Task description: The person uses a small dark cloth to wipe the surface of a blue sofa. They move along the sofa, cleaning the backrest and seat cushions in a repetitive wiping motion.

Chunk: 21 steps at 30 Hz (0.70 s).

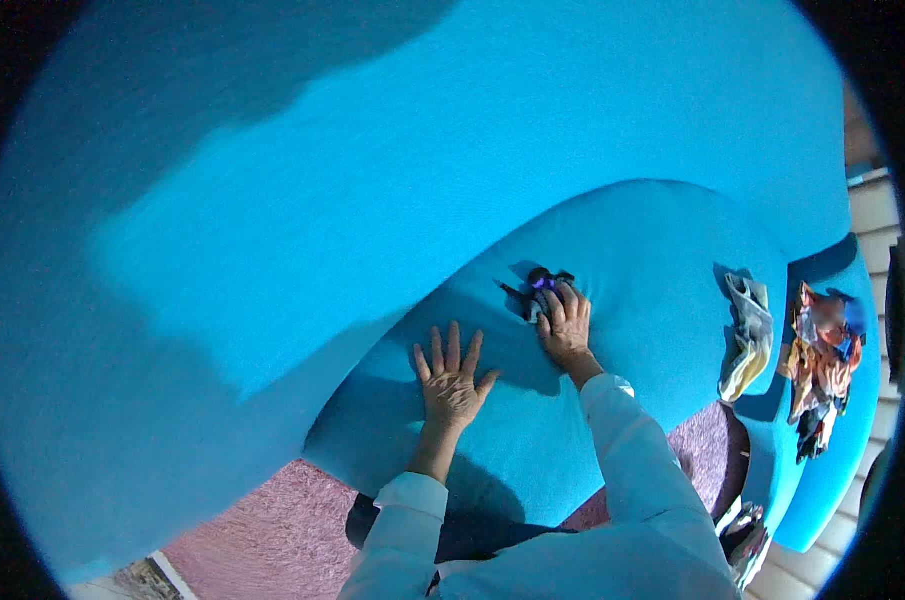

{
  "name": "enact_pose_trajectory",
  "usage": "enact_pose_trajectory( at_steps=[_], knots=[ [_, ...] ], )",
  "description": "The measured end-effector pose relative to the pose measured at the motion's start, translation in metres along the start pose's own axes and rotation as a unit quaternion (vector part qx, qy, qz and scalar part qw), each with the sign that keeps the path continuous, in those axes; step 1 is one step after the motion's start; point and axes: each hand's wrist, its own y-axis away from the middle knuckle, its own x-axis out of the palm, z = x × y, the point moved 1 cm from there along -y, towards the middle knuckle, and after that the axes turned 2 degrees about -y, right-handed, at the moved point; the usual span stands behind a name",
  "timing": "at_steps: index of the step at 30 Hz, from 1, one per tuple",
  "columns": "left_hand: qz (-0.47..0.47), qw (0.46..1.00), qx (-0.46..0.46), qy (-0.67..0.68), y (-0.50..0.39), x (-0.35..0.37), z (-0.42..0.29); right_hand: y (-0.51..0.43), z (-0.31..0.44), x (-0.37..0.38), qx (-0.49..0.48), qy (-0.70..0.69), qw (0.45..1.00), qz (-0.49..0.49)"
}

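Note:
My left hand (451, 386) lies palm down with spread fingers on the blue cushion (647, 255) of a sofa and holds nothing. To its right and a little farther off, my right hand (569, 326) has its fingers over a small dark, grey and purple item (540, 289) on the same cushion. What this item is, and whether the fingers grip it or only rest on it, cannot be told. A crumpled grey and pale yellow cloth (750, 337) lies at the cushion's right side.
The blue backrest (392, 172) rises beyond the cushion. On the blue armrest or seat at the right lies a pile of multicoloured cloths (824, 360). More crumpled fabric (745, 536) is at the lower right. A pink shaggy rug (272, 532) covers floor below; pale tiles (872, 206) show far right.

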Motion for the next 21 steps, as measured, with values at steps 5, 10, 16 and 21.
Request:
enact_pose_trajectory(
  at_steps=[5,10,16,21],
  knots=[
    [0.034,0.999,-0.006,-0.041,-0.005,-0.009,-0.001,-0.004,0.000,0.002,-0.015,-0.023,0.999,-0.036],
    [0.000,0.998,0.007,-0.057,-0.006,0.000,0.001,-0.008,0.003,0.001,-0.018,-0.036,0.998,-0.050],
    [-0.027,0.995,0.014,-0.094,-0.001,0.002,0.006,-0.007,0.008,0.000,-0.011,-0.060,0.997,-0.055],
    [-0.023,0.995,0.015,-0.096,-0.003,0.000,0.007,-0.010,0.008,0.000,-0.007,-0.066,0.996,-0.059]
  ],
)
